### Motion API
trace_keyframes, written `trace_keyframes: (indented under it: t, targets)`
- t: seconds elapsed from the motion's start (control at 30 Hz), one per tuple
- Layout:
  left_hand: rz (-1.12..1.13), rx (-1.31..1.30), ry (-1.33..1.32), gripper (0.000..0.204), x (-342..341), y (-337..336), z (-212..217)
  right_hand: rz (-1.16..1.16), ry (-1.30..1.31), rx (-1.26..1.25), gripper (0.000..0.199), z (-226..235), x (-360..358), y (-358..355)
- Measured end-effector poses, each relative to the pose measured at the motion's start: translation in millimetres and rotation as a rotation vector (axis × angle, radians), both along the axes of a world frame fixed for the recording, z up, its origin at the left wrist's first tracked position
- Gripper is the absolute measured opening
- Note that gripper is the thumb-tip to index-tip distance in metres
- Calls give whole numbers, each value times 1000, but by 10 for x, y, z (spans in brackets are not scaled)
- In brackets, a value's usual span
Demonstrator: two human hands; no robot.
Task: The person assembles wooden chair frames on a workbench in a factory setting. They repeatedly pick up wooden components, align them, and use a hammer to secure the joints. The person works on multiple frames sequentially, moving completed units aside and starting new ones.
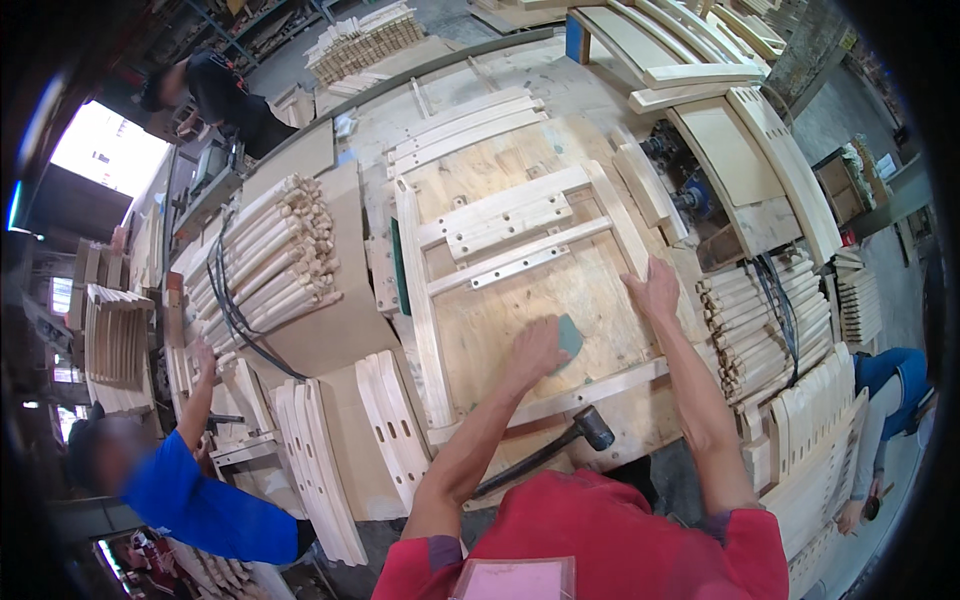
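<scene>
A pale wooden frame lies flat on a plywood work surface before me. Two cross pieces with holes span its far half: a wide slat and a narrower rail. Inside the frame, my left hand holds a flat green pad low over the plywood; whether it is sandpaper or cloth I cannot tell. My right hand grips the frame's right side piece, thumb on the inner side. A black-headed mallet lies beside the frame's near rail, its handle partly behind my left forearm.
Bundled wooden spindles lie left and right. Slotted slats sit near left; loose slats lie beyond the frame. A co-worker in blue stands left, another in black far left; a third person is at right.
</scene>
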State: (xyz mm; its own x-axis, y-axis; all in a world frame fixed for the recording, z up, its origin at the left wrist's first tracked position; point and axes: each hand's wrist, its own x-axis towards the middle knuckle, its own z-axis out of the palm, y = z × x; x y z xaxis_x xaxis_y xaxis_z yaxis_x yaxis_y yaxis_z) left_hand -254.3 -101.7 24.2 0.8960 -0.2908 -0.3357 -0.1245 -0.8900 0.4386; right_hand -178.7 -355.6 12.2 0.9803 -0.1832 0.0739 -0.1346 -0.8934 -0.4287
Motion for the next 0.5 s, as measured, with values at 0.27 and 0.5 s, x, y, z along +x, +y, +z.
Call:
trace_keyframes:
  t: [0.27, 0.5]
  targets:
    - [754, -86, -701, 29, 930, 1878, 606, 23, -121, 15, 60, 76, -10, 102]
    - [657, 252, -464, 29, 1542, 2556, 428, 449, -303, 231, 82, 149, 759, 1288]
